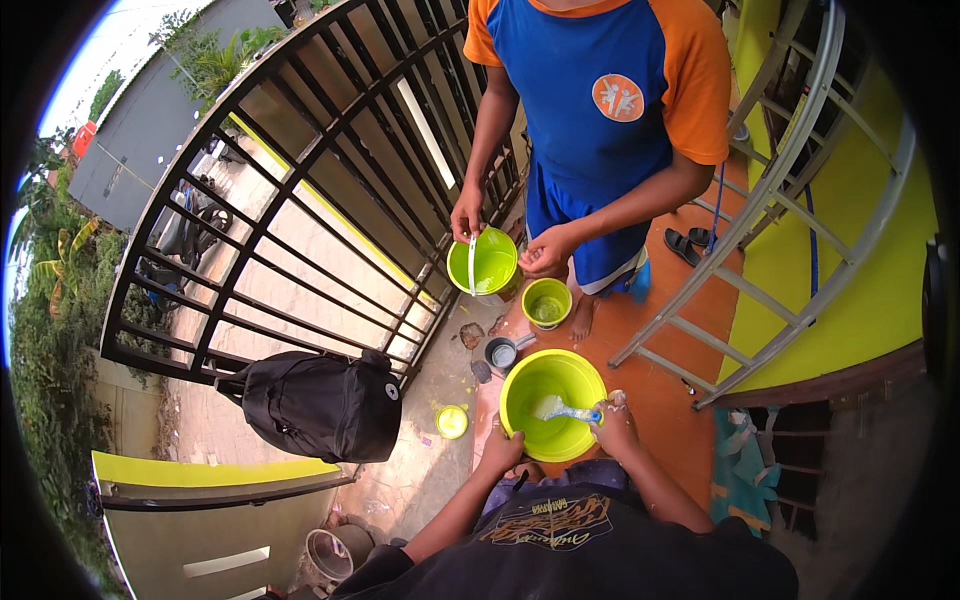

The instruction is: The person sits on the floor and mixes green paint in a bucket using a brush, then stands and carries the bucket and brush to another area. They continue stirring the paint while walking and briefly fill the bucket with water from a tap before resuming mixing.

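Head view. Your left hand (499,452) clamps the 9 o'clock rim of the wide lime-green plastic basin (553,404), steadying it on the orange tiled floor (660,390). Your right hand (614,420), fingers closed on a white-bristled brush (563,409), dips it inside. At 12 o'clock a co-worker's hand (467,215) tilts a small lime-green bucket (482,263).

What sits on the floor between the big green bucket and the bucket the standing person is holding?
In the head view, a small green paint bucket and a small grey tin sit between the big bucket and the held bucket.
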`<state>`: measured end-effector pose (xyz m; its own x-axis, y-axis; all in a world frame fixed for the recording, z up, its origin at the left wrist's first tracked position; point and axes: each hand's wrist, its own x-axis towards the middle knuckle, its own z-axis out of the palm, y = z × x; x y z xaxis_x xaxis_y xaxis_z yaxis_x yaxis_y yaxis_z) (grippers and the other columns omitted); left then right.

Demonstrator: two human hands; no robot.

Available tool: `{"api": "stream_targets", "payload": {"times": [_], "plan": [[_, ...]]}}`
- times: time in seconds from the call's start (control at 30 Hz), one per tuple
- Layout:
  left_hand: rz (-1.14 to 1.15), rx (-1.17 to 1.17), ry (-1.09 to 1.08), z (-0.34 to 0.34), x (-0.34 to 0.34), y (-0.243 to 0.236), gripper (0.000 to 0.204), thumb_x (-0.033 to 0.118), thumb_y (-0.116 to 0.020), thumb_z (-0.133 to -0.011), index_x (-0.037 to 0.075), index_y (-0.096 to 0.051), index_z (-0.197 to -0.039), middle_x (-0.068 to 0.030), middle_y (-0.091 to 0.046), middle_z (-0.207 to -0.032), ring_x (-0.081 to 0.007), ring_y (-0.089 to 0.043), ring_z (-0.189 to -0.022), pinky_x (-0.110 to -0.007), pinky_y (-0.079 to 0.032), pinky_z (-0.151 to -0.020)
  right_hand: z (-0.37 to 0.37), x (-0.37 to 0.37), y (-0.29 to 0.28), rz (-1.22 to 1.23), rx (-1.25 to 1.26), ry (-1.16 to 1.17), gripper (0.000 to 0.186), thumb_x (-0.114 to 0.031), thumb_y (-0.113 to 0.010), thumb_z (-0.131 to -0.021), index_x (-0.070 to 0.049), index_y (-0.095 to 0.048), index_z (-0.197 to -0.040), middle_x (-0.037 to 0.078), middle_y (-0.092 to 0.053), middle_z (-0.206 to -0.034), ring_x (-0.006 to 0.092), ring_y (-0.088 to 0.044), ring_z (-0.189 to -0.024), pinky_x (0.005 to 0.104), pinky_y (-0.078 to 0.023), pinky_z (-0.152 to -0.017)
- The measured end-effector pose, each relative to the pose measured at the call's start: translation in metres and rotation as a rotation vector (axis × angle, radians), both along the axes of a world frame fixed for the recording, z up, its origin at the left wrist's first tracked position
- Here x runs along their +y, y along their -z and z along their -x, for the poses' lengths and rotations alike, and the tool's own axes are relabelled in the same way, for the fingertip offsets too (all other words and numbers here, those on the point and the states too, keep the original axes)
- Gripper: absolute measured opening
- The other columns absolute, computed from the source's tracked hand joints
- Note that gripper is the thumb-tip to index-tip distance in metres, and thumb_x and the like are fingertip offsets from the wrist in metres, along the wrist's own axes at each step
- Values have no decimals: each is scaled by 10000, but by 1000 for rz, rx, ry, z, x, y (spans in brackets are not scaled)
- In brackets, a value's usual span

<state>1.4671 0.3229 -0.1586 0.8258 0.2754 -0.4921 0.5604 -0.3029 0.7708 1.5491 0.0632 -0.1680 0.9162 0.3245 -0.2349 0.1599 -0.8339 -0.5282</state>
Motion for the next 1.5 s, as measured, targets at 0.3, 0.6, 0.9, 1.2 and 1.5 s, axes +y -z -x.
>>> {"api": "stream_targets", "payload": {"times": [0.3, 0.6, 0.9, 1.2, 1.5], "plan": [[-69, -246, 14, -87, -134, -55, 610, 98, -630, -875, -15, -406, -1430, -248, -618, -1264, -354, -652, -1140, -428, -522, -950, -60, -125, -46, -162, -178, -60, 300, -185, -700, -878, -16, -658, -1122, 184, -661, -1072, 364, -665, -1019, 439, -557, -854], [31, -125, 76, -135, -219, -48, 660, 145, -575, -910, 73, -302, -1507, -311, -662, -1170, -436, -696, -1033, -480, -568, -880, -117, -190, -39, 138, 64, -252, 384, -170, -670, -854, 43, -613, -1169, 231, -653, -1047, 371, -686, -949, 437, -577, -829], [-307, -231, 125, -159, -237, -87, 525, 187, -680, -830, 5, -575, -1310, -241, -720, -1038, -366, -720, -936, -441, -565, -830, -148, -208, -20, 197, -198, -319, 321, -91, -571, -891, 106, -602, -1142, 271, -640, -1092, 375, -678, -960, 430, -576, -841], [-121, -49, 232, -188, -209, -45, 542, 199, -592, -923, -2, -440, -1403, -288, -684, -1115, -410, -690, -1029, -456, -552, -880, -160, -163, -20, 113, 90, -172, 298, -67, -507, -914, 67, -611, -1159, 273, -646, -1120, 401, -692, -952, 469, -578, -804], [-41, 23, 322, -217, -120, -5, 579, 170, -601, -920, -34, -415, -1429, -281, -674, -1168, -366, -706, -1030, -412, -567, -859, -160, -91, -22, 64, 331, -171, 389, -256, -680, -867, 53, -666, -1103, 273, -706, -992, 409, -694, -953, 484, -553, -855]]}}
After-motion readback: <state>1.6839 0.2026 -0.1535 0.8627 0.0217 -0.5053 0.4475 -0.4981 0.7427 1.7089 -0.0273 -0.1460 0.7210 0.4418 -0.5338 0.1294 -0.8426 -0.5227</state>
